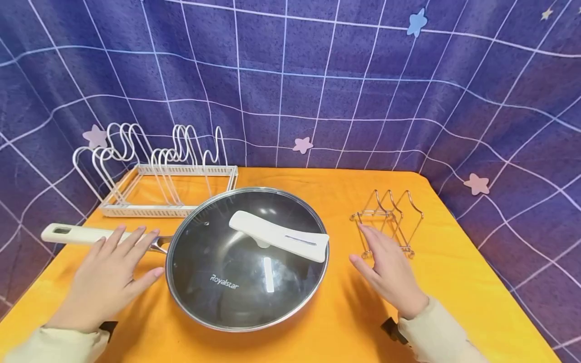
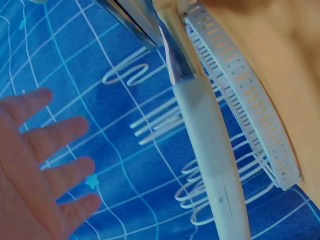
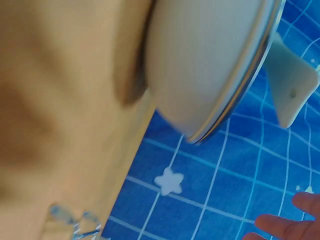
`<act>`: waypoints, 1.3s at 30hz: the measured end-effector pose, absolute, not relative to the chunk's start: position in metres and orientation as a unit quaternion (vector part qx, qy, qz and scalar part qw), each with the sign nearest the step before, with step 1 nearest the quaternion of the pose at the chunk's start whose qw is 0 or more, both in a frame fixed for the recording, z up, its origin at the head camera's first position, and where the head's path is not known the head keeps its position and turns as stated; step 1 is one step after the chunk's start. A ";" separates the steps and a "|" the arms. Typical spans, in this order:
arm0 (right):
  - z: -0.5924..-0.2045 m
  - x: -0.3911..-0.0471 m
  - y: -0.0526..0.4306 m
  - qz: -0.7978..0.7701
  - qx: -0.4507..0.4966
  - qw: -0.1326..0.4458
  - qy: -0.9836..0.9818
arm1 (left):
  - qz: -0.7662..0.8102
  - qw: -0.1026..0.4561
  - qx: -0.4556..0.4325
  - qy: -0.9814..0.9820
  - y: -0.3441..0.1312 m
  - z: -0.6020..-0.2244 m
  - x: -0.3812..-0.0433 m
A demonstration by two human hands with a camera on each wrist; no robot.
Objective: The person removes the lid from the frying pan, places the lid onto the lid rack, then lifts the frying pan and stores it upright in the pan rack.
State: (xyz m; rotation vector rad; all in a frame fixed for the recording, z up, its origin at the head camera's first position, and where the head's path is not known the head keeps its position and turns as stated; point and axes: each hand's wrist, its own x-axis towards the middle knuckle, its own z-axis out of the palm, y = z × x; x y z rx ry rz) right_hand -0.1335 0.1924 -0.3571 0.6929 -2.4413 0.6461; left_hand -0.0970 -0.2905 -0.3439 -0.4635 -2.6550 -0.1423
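Note:
A frying pan with a white outside (image 3: 200,70) stands on the table under a dark glass lid (image 1: 213,307) marked Royalstar. The lid's white handle (image 1: 277,237) runs across its upper right part. Out to the left reaches the pan's cream handle (image 1: 74,234). My left hand (image 1: 104,277) hovers near that handle, fingers spread and holding nothing; the left wrist view shows a gap between the fingers (image 2: 55,135) and the handle (image 2: 207,150). My right hand (image 1: 390,267) is held in the air right of the pan, fingers extended, with nothing in it.
Behind the pan's handle, at the back left, stands a white dish rack (image 1: 145,210) with tall wire loops. A small metal wire rack (image 1: 405,249) sits on the right, partly behind my right hand. An orange cloth (image 1: 290,348) covers the table, and a blue grid-patterned curtain (image 1: 272,50) hangs behind.

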 end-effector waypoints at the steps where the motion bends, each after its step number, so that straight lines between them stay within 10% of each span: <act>1: -0.355 -0.134 0.190 0.247 0.256 0.248 -0.901 | -0.054 0.214 -0.166 -0.961 -0.292 -0.344 -0.098; 15: -0.323 -0.141 0.153 0.272 0.283 0.145 -0.908 | -0.078 0.124 -0.144 -0.979 -0.312 -0.336 -0.111; 39: -0.314 -0.151 0.100 0.154 0.290 0.089 -0.940 | -0.039 0.140 -0.147 -0.978 -0.348 -0.357 -0.123</act>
